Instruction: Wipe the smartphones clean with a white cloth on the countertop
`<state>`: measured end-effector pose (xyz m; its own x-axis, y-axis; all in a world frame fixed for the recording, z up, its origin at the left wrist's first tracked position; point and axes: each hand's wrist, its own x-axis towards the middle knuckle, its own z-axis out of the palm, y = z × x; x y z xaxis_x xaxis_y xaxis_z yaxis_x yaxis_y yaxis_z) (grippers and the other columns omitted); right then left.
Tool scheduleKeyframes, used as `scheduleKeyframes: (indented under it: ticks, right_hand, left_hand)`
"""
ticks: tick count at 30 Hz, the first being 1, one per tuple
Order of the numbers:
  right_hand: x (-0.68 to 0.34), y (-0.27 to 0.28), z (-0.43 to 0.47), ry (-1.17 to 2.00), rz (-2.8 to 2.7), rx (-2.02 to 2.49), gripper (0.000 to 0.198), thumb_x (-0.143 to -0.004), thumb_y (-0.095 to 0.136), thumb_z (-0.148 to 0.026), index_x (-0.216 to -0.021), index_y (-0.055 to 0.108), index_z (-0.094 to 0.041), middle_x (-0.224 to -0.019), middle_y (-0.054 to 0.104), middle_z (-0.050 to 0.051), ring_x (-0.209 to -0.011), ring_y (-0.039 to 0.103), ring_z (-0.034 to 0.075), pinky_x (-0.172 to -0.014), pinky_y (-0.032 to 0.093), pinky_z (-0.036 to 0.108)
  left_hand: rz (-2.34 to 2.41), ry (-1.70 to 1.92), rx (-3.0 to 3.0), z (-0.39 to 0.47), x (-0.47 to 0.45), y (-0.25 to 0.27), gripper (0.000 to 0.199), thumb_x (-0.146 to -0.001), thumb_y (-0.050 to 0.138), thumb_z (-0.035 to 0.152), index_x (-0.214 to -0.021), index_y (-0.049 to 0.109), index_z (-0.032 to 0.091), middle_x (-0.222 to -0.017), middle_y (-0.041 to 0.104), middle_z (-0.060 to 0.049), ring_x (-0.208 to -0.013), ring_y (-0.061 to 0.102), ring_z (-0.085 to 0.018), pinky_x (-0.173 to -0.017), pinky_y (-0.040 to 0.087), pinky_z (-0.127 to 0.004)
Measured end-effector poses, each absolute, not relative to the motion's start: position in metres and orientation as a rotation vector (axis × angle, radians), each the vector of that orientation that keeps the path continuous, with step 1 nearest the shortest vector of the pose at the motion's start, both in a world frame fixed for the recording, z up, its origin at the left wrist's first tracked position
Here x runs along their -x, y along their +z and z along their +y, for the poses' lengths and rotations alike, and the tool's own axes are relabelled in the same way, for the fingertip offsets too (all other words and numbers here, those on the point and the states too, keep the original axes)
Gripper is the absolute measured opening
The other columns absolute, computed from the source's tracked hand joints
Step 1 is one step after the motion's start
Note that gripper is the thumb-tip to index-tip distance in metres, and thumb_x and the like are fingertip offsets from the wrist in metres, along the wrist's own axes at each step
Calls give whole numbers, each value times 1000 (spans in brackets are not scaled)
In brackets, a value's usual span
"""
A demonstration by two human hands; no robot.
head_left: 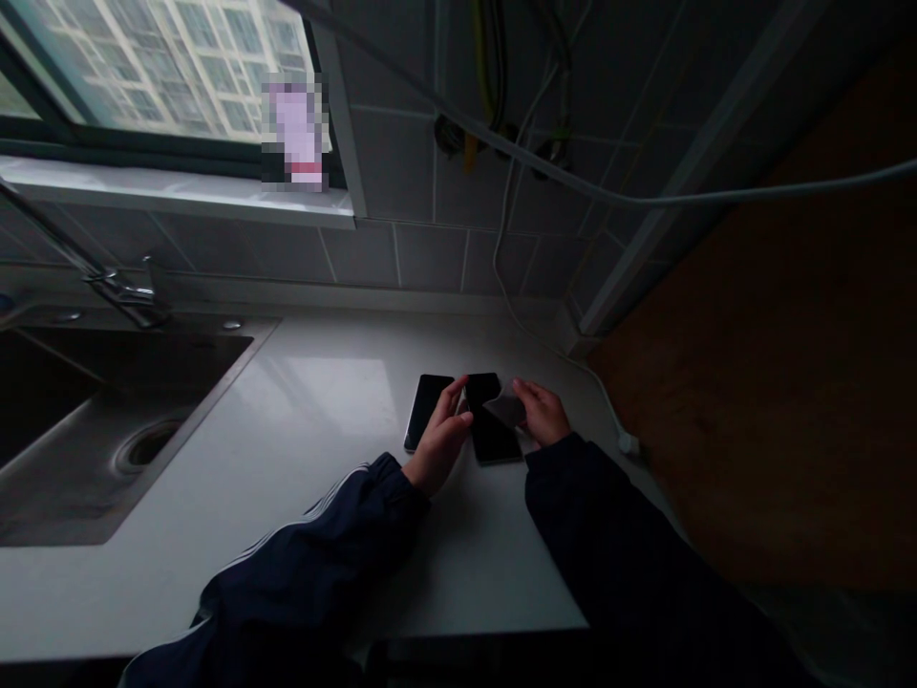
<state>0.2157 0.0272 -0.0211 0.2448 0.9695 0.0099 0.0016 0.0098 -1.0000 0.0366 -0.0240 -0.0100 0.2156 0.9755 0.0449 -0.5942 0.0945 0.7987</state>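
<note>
Two dark smartphones lie side by side on the white counter. My left hand (442,440) is at the left edge of the right-hand smartphone (494,441), thumb and fingers gripping that edge. Partly behind this hand is the other smartphone (424,409), screen up and black. Between the fingers of my right hand (545,413) is a small grey cloth (507,408), pinched and hanging over the screen of the right-hand smartphone. Dim light hides whether the cloth touches the glass.
To the left, a steel sink (118,511) with a chrome faucet (136,296) is set into the counter (322,535). A white cable (530,330) runs down the tiled wall to a plug (629,443) at the right. A brown wooden panel (774,411) borders the counter's right side.
</note>
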Motion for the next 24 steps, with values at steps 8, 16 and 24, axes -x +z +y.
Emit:
scheduleKeyframes:
  ticks: [8,16,24]
  right_hand:
    - [-210,-23,30,1170,-852,1208,46,-58,86,-60,-68,69,-19,-65,71,1,-62,66,18,-61,52,29]
    - [-192,-22,22,1348,-699,1105,46,-52,91,-56,-69,68,-20,-67,74,2,-62,70,20,-62,58,33]
    - [-184,-11,10,1461,-677,1004,45,-63,88,-57,-84,71,-21,-80,77,4,-75,73,23,-71,60,35]
  left_hand:
    - [648,1190,-777,-34,-33,9,60,-78,61,37,-137,53,29,-163,36,-7,-147,39,-31,-118,36,-48]
    - [659,1250,-731,-27,-34,-2,64,-78,66,35,-138,50,24,-157,44,-12,-145,42,-30,-118,35,-47]
    - [551,1011,-474,-40,-47,2,62,-87,63,49,-142,55,20,-124,71,-11,-115,67,-34,-95,56,-44]
